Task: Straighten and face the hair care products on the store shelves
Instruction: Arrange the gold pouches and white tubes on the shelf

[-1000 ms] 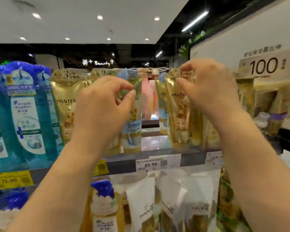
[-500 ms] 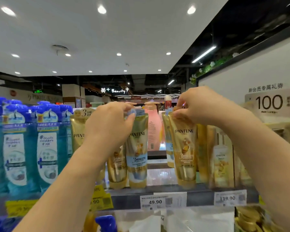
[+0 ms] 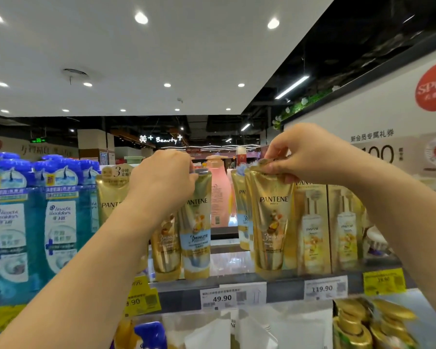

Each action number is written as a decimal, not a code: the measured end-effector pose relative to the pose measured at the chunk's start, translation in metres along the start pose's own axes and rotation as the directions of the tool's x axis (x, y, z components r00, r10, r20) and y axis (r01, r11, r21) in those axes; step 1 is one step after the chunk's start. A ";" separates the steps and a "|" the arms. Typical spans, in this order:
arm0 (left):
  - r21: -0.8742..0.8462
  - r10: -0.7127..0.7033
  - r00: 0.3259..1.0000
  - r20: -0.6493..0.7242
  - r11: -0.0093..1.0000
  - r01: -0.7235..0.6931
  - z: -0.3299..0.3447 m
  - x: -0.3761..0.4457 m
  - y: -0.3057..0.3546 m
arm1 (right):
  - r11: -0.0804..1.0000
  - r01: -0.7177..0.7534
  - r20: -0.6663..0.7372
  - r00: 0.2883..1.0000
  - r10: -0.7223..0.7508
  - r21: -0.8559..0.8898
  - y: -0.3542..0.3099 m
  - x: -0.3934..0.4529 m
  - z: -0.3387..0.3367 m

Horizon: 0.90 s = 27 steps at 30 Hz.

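Observation:
Gold Pantene tubes stand cap-down on the top shelf (image 3: 282,290). My left hand (image 3: 164,182) pinches the flat top end of a gold-and-blue tube (image 3: 196,238); a second gold tube (image 3: 165,245) stands just left of it, partly behind my wrist. My right hand (image 3: 305,154) pinches the top seam of a gold tube (image 3: 271,227) whose label faces me. Another tube (image 3: 241,210) stands behind that one. Both held tubes rest upright on the shelf.
Blue Head & Shoulders bottles (image 3: 61,222) fill the shelf's left side. Boxed Pantene sets (image 3: 312,227) stand to the right, a pink pump bottle (image 3: 220,192) behind the gap. Price tags (image 3: 233,297) line the shelf edge. White pouches and gold bottles (image 3: 350,326) sit on the shelf below.
The view has tilted upward, showing more ceiling. Both hands keep their pinch on the tube tops; the two tubes stand a little straighter, with labels facing forward.

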<state>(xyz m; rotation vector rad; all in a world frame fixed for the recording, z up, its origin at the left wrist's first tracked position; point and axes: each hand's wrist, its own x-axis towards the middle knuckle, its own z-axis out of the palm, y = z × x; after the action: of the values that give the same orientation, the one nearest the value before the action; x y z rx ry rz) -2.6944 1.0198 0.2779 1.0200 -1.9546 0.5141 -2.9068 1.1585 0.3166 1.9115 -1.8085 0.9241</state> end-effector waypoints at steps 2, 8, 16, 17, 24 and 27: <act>0.004 0.010 1.000 0.015 1.000 -0.011 0.001 0.003 -0.002 | 1.000 0.019 -0.071 0.997 -0.019 0.001 0.003 -0.007 0.000; -0.258 0.087 0.996 -0.007 0.962 -0.086 0.002 0.010 0.004 | 0.997 0.042 -0.207 0.978 -0.029 0.058 0.013 -0.019 -0.012; -0.514 0.121 0.968 -0.220 0.829 -0.220 -0.001 0.019 0.045 | 0.993 0.042 -0.221 0.975 -0.016 0.114 0.019 -0.019 -0.031; -0.523 0.132 0.970 -0.202 0.823 -0.221 0.002 0.019 0.052 | 0.991 0.045 -0.209 0.978 -0.018 0.124 0.019 -0.021 -0.032; -0.493 0.170 0.972 -0.160 0.840 -0.227 0.036 0.024 0.086 | 0.987 0.084 -0.155 0.986 -0.063 0.136 0.008 -0.024 -0.027; -0.503 0.158 0.982 -0.106 0.843 -0.190 0.044 0.026 0.087 | 0.987 0.079 -0.169 0.984 -0.055 0.141 0.004 -0.020 -0.025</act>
<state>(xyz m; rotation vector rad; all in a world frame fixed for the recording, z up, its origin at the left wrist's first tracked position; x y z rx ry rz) -2.7954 1.0291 0.2774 0.4836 -1.9859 0.0975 -2.9150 1.1894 0.3203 1.9071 -1.6113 1.1845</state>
